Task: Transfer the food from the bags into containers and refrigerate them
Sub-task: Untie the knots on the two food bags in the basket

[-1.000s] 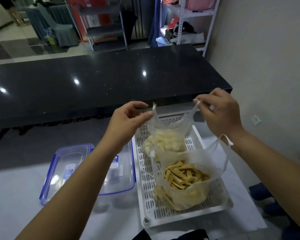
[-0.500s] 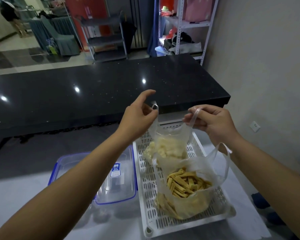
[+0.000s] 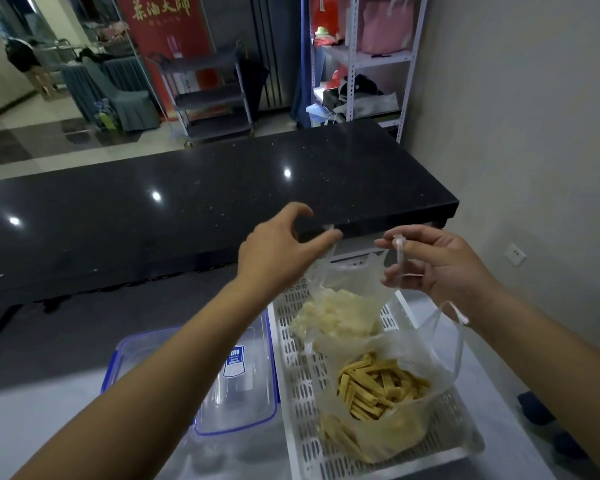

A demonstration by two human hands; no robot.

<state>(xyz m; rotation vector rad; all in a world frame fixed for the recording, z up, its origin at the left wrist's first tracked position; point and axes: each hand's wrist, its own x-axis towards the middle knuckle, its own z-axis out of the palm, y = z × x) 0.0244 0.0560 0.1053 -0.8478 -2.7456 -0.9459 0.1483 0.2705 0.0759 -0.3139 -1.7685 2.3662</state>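
plastic bag of pale food, handles pinched apart by left hand and right hand; below them, lidded container unfilled, nothing refrigerated.

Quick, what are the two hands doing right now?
Left hand: pinching one handle of the bag of pale food.
Right hand: pinching the bag's other handle.

A long glossy black stone counter reflects ceiling lights. Behind it stand a grey three-tier cart, a white metal shelving rack, a red banner, and a plain beige wall.
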